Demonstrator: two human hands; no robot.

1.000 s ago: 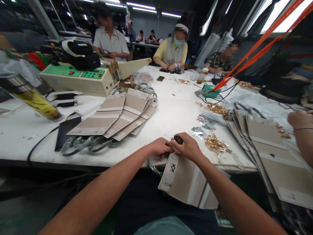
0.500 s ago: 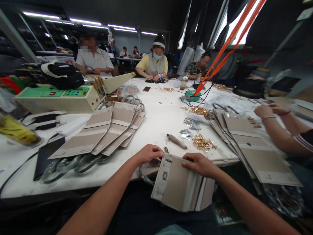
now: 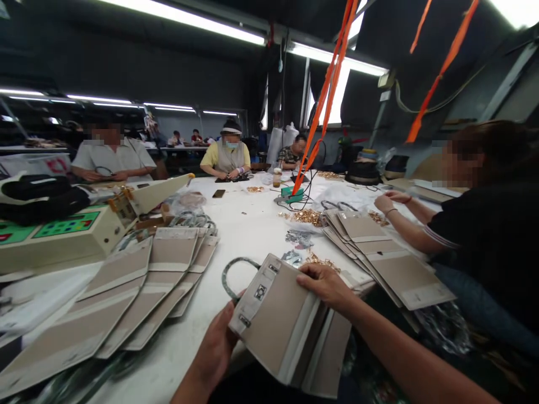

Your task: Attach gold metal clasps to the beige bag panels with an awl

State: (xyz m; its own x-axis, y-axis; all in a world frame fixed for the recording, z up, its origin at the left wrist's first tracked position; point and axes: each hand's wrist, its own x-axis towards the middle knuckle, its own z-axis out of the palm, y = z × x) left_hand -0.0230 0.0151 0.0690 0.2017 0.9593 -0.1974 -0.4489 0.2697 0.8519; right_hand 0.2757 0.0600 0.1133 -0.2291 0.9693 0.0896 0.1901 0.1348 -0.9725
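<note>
While left fingers (image 3: 226, 317) clasp panel (image 3: 275, 314), right fingers (image 3: 311, 280) pinch it.

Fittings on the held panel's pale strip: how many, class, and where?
3: the upper fitting near the top of the strip, the middle fitting about halfway along, the lower fitting nearest the left hand. Any behind the panel would be hidden.
</note>
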